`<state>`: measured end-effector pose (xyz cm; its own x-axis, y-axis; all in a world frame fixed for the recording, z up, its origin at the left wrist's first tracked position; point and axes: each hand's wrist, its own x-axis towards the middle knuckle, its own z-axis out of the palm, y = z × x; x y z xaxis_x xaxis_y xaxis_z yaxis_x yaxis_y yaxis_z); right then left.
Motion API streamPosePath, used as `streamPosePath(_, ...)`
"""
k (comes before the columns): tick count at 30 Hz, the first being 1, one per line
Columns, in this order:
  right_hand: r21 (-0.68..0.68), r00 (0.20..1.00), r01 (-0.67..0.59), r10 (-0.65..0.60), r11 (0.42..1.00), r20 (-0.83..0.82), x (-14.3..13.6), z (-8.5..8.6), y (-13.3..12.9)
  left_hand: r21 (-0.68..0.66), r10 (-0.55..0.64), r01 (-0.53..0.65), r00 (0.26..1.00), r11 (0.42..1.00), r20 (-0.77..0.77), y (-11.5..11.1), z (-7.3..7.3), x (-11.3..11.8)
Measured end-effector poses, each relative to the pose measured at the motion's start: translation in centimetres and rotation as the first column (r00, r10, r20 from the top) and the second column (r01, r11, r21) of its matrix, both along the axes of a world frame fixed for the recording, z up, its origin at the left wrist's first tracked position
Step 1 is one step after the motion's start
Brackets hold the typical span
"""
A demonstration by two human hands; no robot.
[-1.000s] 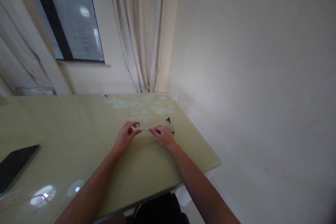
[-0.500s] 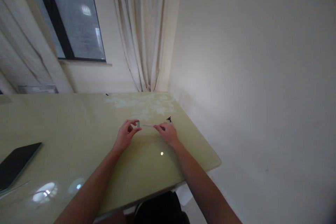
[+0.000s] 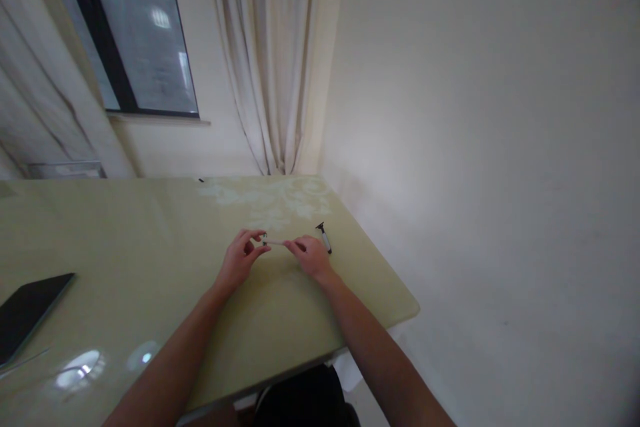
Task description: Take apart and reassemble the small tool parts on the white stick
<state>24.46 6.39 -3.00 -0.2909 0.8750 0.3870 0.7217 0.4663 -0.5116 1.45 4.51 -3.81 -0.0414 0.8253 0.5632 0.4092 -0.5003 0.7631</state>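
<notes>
Between the thumb and fingertips of my left hand [image 3: 243,253] is a small flat piece [image 3: 265,239] with a greenish, dark and pale face, held upright above the table. Its exact kind is too small to make out. My right hand [image 3: 311,257] pinches a thin pale stick [image 3: 276,243]. The stick points left, and its far end meets the small piece, or overlaps it in view. Just beyond my right hand, a razor [image 3: 325,238] with a black head and grey handle lies on the table.
The glossy pale-green table [image 3: 150,233] ends at a rounded corner on the right, close to a white wall [image 3: 475,147]. A dark flat tablet-like object [image 3: 33,310] lies at the left. A tiny dark item [image 3: 201,180] sits at the back edge, before the curtain [image 3: 273,67].
My right hand has moved left, bringing the stick's end from a gap away up to the small piece. More of the razor's handle shows. My left hand stays nearly in place.
</notes>
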Motion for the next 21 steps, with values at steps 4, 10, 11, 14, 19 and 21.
streamPosePath(4,0.008,0.997,0.071,-0.071,0.997,0.002,0.04,0.0,0.09,-0.008,0.0,0.0,1.0,1.0,0.011,-0.12,0.13,0.09)
streamPosePath(10,0.003,0.997,0.076,-0.076,0.997,0.01,-0.16,0.17,-0.06,-0.023,-0.012,0.012,1.0,1.0,0.006,-0.22,0.12,0.25)
streamPosePath(11,-0.001,0.995,0.1,-0.1,0.995,0.015,-0.12,0.21,-0.07,-0.024,-0.01,0.01,1.0,1.0,0.008,-0.21,0.11,0.22)
streamPosePath(14,0.014,0.996,0.084,-0.085,0.996,0.01,-0.07,0.25,-0.09,-0.018,-0.003,0.003,1.0,1.0,0.008,-0.14,0.09,0.12)
streamPosePath(19,0.007,0.996,0.085,-0.086,0.996,0.02,-0.06,-0.01,0.1,-0.016,0.01,-0.01,1.0,1.0,0.017,0.02,0.02,-0.11)
streamPosePath(21,0.003,0.994,0.105,-0.105,0.994,0.014,-0.03,-0.14,0.19,-0.012,0.019,-0.018,1.0,1.0,0.021,0.03,0.03,-0.14)
